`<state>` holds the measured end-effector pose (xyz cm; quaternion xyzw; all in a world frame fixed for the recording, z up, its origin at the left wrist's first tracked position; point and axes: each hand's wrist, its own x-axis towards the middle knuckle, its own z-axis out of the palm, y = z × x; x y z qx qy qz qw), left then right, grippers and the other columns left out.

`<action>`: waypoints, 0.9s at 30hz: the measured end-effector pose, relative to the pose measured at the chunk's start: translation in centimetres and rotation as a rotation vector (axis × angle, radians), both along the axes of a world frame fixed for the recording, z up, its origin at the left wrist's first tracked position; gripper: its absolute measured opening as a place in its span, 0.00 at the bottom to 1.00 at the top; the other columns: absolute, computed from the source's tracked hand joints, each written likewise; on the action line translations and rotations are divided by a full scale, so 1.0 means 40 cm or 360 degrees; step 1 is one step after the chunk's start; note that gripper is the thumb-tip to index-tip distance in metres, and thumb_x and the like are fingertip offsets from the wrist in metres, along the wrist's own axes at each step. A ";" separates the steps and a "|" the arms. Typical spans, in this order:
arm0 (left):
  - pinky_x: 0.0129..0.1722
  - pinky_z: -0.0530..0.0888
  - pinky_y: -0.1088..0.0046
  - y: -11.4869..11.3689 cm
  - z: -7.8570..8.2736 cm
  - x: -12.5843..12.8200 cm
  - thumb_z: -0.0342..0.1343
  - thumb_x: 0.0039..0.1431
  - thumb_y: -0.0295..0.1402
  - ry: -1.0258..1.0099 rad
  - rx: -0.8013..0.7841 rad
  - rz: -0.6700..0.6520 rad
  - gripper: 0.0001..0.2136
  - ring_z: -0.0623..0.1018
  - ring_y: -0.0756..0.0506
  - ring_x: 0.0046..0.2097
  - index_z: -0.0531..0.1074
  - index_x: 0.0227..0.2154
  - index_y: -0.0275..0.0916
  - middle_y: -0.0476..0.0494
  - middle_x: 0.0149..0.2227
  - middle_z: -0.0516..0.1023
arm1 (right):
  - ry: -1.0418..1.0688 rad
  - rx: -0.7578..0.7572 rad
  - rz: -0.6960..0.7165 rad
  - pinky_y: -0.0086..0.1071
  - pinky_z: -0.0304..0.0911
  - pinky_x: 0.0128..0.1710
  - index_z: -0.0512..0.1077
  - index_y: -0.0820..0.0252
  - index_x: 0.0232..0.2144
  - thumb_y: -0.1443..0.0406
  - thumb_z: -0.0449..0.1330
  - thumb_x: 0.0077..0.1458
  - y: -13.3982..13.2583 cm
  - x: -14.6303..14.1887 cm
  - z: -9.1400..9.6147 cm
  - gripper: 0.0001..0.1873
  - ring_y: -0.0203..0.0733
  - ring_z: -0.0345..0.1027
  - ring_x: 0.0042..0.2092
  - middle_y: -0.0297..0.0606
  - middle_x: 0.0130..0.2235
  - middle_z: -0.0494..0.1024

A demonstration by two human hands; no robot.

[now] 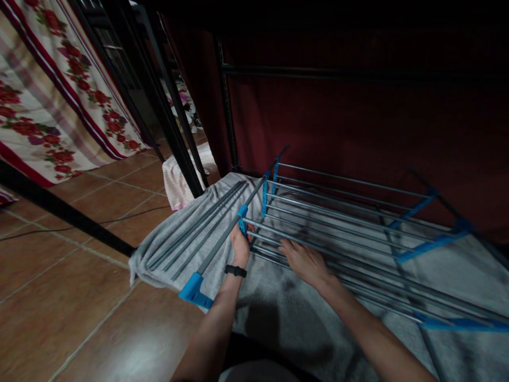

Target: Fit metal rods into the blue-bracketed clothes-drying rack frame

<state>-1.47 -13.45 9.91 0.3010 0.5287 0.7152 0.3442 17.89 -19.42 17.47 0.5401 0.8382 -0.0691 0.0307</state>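
Note:
A drying rack [338, 241] of grey metal rods and blue plastic joints lies on a grey blanket [286, 318]. My left hand [240, 245], with a black band at the wrist, is closed around a blue joint [242, 212] on the rack's left side tube. The ends of two rods meet that joint, partly hidden by my fingers. To its right, my right hand [304, 261] has its fingers bent over a rod in the rack's middle; its thumb is hidden. Several loose grey rods [199, 228] lie on the blanket to the left.
Dark metal posts [159, 101] stand at the left, and a dark red cloth [338, 122] hangs behind the rack. A floral curtain [67, 90] hangs at the far left. A thin black cable [79, 227] crosses the tiled floor [79, 307]. A striped cloth [178, 183] lies beyond the blanket.

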 end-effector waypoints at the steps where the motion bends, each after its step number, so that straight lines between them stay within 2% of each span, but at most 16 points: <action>1: 0.21 0.64 0.74 -0.001 0.003 0.001 0.49 0.64 0.53 -0.0015 0.0007 -0.0011 0.23 0.65 0.51 0.20 0.69 0.21 0.41 0.48 0.20 0.69 | 0.0004 0.0013 0.0004 0.37 0.71 0.44 0.68 0.51 0.58 0.55 0.41 0.74 0.000 0.000 -0.001 0.21 0.48 0.79 0.49 0.42 0.53 0.81; 9: 0.24 0.67 0.75 0.000 0.002 0.007 0.49 0.62 0.57 -0.0095 0.0018 -0.0030 0.23 0.67 0.50 0.22 0.65 0.23 0.42 0.50 0.22 0.68 | -0.0006 -0.0007 0.0000 0.37 0.71 0.45 0.68 0.49 0.58 0.55 0.41 0.74 0.004 -0.002 -0.003 0.21 0.47 0.79 0.50 0.40 0.55 0.81; 17: 0.29 0.69 0.71 0.001 0.005 0.000 0.48 0.63 0.55 0.0057 -0.0014 0.0022 0.24 0.69 0.48 0.25 0.66 0.21 0.42 0.47 0.22 0.69 | 0.0008 0.0024 0.0045 0.37 0.70 0.47 0.69 0.51 0.57 0.56 0.41 0.74 0.001 0.001 -0.011 0.21 0.47 0.78 0.50 0.41 0.54 0.81; 22: 0.31 0.69 0.69 -0.022 -0.016 0.006 0.46 0.67 0.53 0.0105 -0.0073 0.0078 0.23 0.70 0.46 0.28 0.70 0.26 0.41 0.46 0.25 0.72 | 0.0007 0.0020 0.0048 0.37 0.70 0.47 0.70 0.52 0.56 0.56 0.41 0.74 -0.001 0.003 -0.011 0.22 0.47 0.78 0.51 0.43 0.54 0.80; 25: 0.34 0.71 0.65 -0.043 -0.026 0.012 0.41 0.69 0.55 0.0093 -0.0098 0.0113 0.26 0.74 0.43 0.31 0.75 0.31 0.40 0.42 0.29 0.77 | 0.0014 0.0024 0.0061 0.37 0.70 0.46 0.70 0.52 0.56 0.56 0.40 0.74 -0.001 0.002 -0.008 0.22 0.48 0.78 0.51 0.44 0.54 0.80; 27: 0.37 0.73 0.63 -0.056 -0.023 0.012 0.41 0.69 0.56 0.0117 -0.0072 0.0125 0.28 0.76 0.41 0.35 0.76 0.30 0.40 0.40 0.31 0.79 | 0.0017 0.0025 0.0064 0.37 0.70 0.47 0.70 0.52 0.56 0.56 0.40 0.74 -0.001 0.002 -0.008 0.22 0.47 0.78 0.51 0.43 0.54 0.80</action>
